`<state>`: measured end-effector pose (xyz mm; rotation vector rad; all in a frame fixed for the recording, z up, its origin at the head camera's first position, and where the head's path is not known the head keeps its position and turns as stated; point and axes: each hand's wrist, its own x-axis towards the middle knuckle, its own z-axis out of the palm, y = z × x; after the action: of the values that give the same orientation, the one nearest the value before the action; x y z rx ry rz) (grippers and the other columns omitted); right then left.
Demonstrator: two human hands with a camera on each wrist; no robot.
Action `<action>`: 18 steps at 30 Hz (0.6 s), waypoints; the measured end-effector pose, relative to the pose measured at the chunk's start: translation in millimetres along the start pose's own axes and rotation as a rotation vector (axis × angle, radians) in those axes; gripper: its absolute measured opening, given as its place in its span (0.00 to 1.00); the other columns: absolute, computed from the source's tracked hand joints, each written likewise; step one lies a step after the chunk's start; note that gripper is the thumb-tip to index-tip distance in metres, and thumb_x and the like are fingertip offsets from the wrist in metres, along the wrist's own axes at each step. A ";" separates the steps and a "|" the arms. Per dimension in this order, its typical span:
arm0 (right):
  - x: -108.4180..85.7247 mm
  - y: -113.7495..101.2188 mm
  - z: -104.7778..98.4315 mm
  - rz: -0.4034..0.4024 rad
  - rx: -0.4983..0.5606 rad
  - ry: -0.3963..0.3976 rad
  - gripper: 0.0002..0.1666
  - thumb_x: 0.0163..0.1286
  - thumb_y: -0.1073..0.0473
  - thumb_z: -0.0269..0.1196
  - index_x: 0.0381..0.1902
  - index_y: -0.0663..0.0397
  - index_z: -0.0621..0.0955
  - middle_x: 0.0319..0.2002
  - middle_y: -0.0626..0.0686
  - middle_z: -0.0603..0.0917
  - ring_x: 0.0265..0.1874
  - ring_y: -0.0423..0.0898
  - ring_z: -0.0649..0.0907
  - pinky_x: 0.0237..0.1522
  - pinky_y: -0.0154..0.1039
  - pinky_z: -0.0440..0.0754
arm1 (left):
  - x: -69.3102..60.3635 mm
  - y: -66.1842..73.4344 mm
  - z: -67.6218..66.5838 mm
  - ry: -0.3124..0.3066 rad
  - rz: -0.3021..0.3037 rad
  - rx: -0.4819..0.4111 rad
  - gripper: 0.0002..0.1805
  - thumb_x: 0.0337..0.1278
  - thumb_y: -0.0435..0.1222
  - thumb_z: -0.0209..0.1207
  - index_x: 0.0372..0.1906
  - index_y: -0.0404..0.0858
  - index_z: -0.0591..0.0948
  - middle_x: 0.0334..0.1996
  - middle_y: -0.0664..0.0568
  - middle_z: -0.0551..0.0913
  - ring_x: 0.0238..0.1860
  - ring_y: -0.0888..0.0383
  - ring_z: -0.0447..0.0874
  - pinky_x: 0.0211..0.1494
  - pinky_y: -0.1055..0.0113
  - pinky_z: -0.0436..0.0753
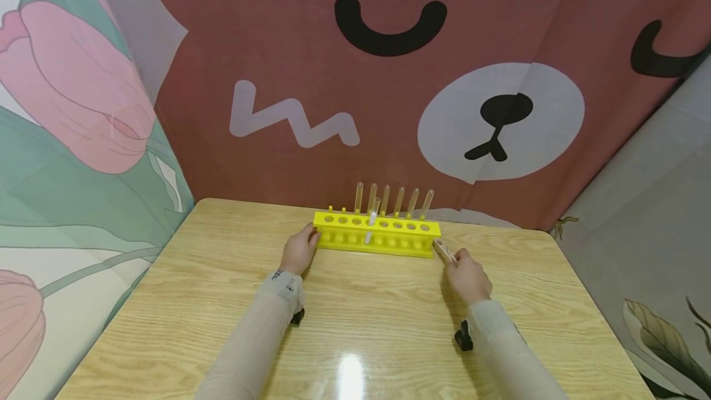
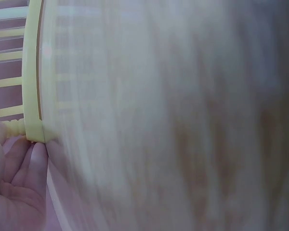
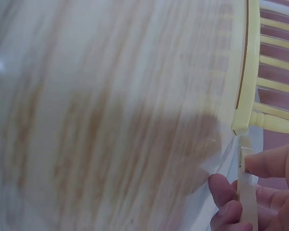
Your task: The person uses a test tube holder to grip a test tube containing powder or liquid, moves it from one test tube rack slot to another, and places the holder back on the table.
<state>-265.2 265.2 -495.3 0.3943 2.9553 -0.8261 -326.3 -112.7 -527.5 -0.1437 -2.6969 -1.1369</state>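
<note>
A yellow test tube rack [image 1: 378, 252] stands on the table before both hands. One test tube [image 1: 368, 237] with white contents leans slightly in a middle hole. Several clear, empty-looking test tubes [image 1: 399, 201] sit upside down on pegs along the back. At the rack's left end, my left hand [image 1: 300, 250] grips the lower corner between thumb and fingers, seen also in the left wrist view. My right hand [image 1: 469, 278] pinches a wooden test tube clamp [image 1: 445, 250]. The clamp's far end lies close against the rack's right end; whether they touch, I cannot tell.
The wood-grain table [image 1: 355, 320] spreads under both forearms, its back edge just behind the rack. A curtain with a brown bear [image 1: 311, 171] hangs behind it. Printed flower cloth [image 1: 83, 202] covers the left side, and grey cloth [image 1: 639, 215] the right.
</note>
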 end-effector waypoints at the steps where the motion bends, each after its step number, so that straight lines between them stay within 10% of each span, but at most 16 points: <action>1: 0.1 0.0 0.0 -0.001 -0.003 0.000 0.17 0.76 0.54 0.49 0.54 0.60 0.72 0.24 0.56 0.78 0.15 0.48 0.70 0.16 0.39 0.65 | 0.0 -0.1 0.1 0.002 0.002 0.001 0.11 0.77 0.38 0.55 0.53 0.37 0.80 0.44 0.42 0.88 0.42 0.47 0.88 0.48 0.51 0.85; 18: 1.5 2.9 -0.8 -0.035 -0.037 0.021 0.15 0.75 0.56 0.54 0.48 0.64 0.77 0.30 0.60 0.79 0.21 0.51 0.74 0.18 0.41 0.69 | -1.0 2.0 0.6 -0.005 -0.028 -0.002 0.12 0.77 0.38 0.55 0.55 0.37 0.80 0.47 0.43 0.88 0.46 0.47 0.88 0.52 0.51 0.84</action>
<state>-265.9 268.3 -496.3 0.3526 2.9998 -0.7740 -325.1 -110.9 -526.7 -0.1095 -2.7106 -1.1484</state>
